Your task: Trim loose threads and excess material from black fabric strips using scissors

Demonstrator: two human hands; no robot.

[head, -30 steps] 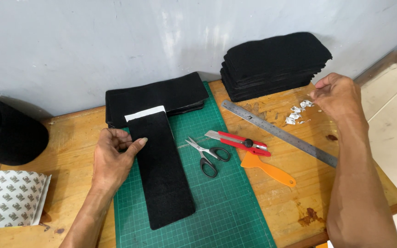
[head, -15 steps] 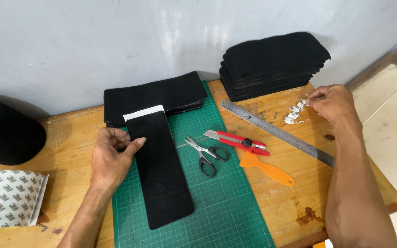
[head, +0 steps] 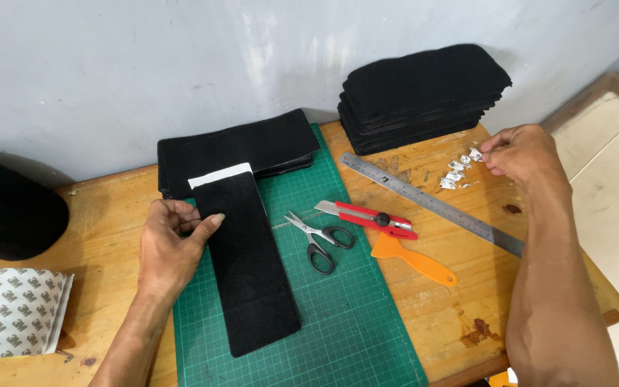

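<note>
Fingers of left hand (head: 170, 247) pinch black felt strip (head: 248, 265).

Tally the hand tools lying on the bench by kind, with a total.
Scissors: 1
Red utility knife: 1
Orange plastic scraper: 1
Steel ruler: 1
Total: 4
</note>
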